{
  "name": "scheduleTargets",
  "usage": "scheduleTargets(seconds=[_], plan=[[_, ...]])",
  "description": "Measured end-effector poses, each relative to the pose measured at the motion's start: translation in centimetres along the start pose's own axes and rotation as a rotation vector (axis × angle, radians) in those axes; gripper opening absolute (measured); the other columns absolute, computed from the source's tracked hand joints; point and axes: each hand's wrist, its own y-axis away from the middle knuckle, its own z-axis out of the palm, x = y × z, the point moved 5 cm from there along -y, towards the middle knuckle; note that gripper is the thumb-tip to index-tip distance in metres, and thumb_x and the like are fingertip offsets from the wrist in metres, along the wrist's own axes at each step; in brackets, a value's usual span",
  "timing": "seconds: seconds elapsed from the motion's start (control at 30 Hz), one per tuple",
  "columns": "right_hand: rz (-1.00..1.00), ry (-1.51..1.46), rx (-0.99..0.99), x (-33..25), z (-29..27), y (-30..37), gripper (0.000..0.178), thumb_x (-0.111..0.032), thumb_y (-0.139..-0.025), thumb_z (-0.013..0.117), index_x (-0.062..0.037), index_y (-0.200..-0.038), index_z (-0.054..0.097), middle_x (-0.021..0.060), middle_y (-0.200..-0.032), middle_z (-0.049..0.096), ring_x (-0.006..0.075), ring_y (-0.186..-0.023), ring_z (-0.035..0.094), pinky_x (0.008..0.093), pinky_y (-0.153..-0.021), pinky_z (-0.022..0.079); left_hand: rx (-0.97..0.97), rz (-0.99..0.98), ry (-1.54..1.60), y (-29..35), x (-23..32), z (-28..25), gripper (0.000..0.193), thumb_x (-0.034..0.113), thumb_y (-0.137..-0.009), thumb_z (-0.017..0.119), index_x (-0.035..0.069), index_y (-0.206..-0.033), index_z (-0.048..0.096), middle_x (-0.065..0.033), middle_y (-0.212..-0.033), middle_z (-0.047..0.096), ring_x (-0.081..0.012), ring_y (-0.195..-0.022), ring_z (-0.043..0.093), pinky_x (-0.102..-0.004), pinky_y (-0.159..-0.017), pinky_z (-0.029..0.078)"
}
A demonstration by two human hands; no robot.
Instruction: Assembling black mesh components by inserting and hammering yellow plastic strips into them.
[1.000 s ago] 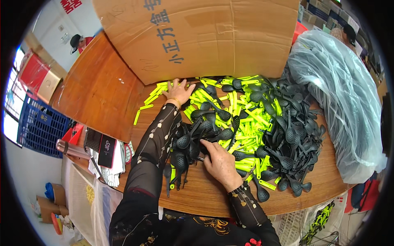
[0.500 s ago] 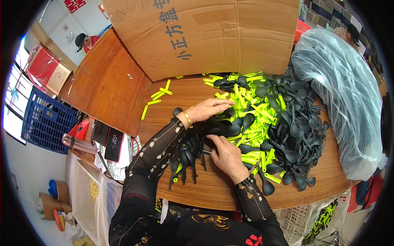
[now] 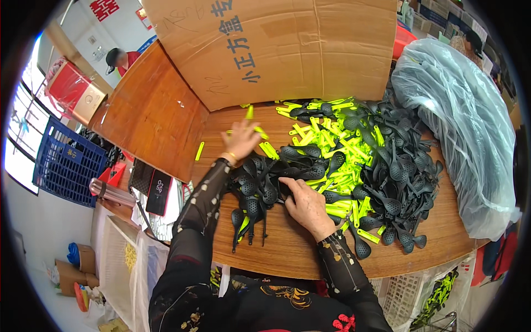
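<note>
My left hand (image 3: 242, 141) reaches out with its fingers apart over a few loose neon-green handle strips (image 3: 269, 149) left of the main heap; it is slightly blurred. My right hand (image 3: 308, 209) lies at the edge of a bunch of black perforated spoons (image 3: 269, 191). Its fingers are bent in among dark pieces, and what they grip is hidden. Right of it spreads a heap of green handles (image 3: 348, 171), with a larger pile of black perforated spoons (image 3: 395, 177) beyond. One green strip (image 3: 199, 151) lies alone at the far left.
A tall cardboard box (image 3: 276, 55) stands along the table's back. Brown wooden board (image 3: 152, 110) forms the left side. A plastic-wrapped bundle (image 3: 453, 127) leans at the right. A phone (image 3: 159, 192) and papers lie left; a person (image 3: 124, 60) is farther back.
My left hand has moved left and away from the green heap, onto the loose strips, which have shifted together. My right hand has hardly moved.
</note>
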Motion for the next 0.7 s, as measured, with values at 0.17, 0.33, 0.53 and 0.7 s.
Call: scheduleTargets(seconds=[0.17, 0.33, 0.53, 0.7], plan=[[-0.032, 0.001, -0.017, 0.2, 0.8, -0.7, 0.049, -0.011, -0.09, 0.063, -0.0158, -0.139, 0.064, 0.0138, -0.111, 0.069, 0.0389, -0.101, 0.071, 0.0504, -0.083, 0.059, -0.446, 0.509, 1.05, 3.3, 11.3, -2.1, 0.063, 0.057, -0.114, 0.041, 0.017, -0.162, 0.052, -0.009, -0.167, 0.047, -0.0262, -0.157, 0.036, -0.0489, -0.128, 0.027], [-0.032, 0.011, 0.017, 0.4, -0.1, -0.5, 0.045, -0.012, -0.089, 0.064, -0.0156, -0.134, 0.066, 0.0151, -0.107, 0.07, 0.0416, -0.098, 0.071, 0.0528, -0.083, 0.059, -0.085, 0.36, 1.186, 7.9, 11.4, -6.7, 0.039, 0.02, -0.114, 0.055, -0.001, -0.145, 0.064, -0.0082, -0.14, 0.071, -0.0189, -0.131, 0.064, -0.0338, -0.114, 0.047], [-0.091, -0.044, 0.033, 1.5, 1.8, -0.4, 0.046, -0.015, -0.088, 0.069, -0.0218, -0.133, 0.067, 0.015, -0.11, 0.074, 0.0398, -0.103, 0.072, 0.0511, -0.088, 0.059, 0.245, 0.14, 0.735, 25.3, 4.6, -6.1, 0.039, 0.028, -0.11, 0.059, 0.005, -0.141, 0.065, -0.0207, -0.145, 0.065, -0.0395, -0.142, 0.056, -0.0507, -0.12, 0.041], [-0.204, -0.038, 0.162, 0.7, 0.4, 2.1, 0.052, -0.01, -0.089, 0.067, -0.0206, -0.14, 0.064, 0.0138, -0.106, 0.069, 0.0389, -0.094, 0.072, 0.0497, -0.08, 0.06, 0.176, 0.277, 0.094, 34.4, 10.8, -2.5, 0.062, 0.054, -0.099, 0.069, 0.016, -0.147, 0.064, -0.0207, -0.171, 0.035, -0.0504, -0.16, 0.022, -0.077, -0.122, 0.018]])
